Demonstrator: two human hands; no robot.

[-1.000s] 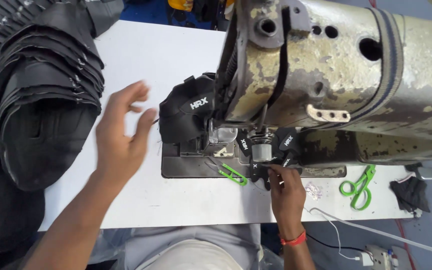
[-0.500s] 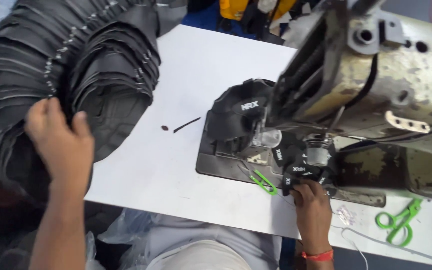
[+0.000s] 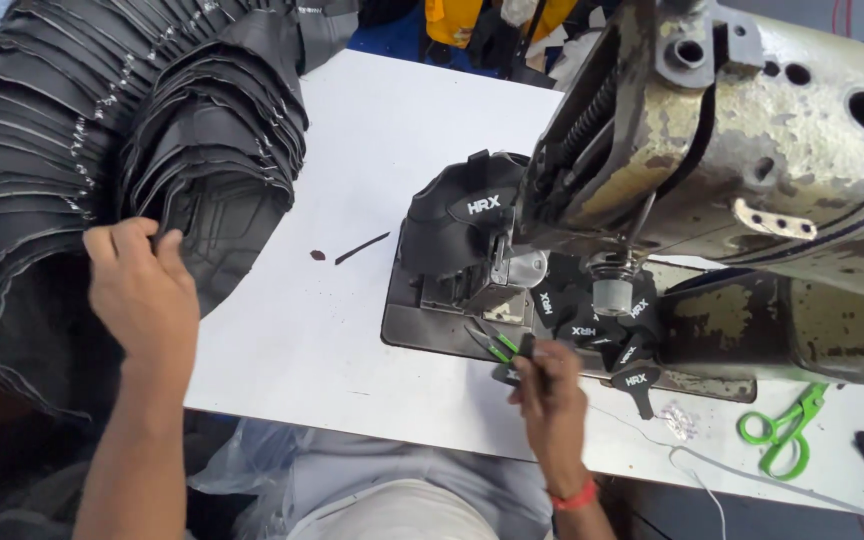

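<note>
I see the left hand (image 3: 142,295) resting palm-down on the large fanned stack of black cut fabric pieces (image 3: 102,170), fingers curled over the edge of one piece; whether it is pinched I cannot tell. The stack extends above and to the left of this grip, overhanging the white flat worktable (image 3: 352,200). The right hand (image 3: 549,385) pinches the small green-handled thread snips (image 3: 497,345), blades pointing up-left from the fingers. Directly above this grip sits the black stitched fabric workpiece (image 3: 457,225) under the worn cream-painted metal sewing machine head (image 3: 752,150). Well to the right of the grip lie green-handled scissors (image 3: 782,435).
</note>
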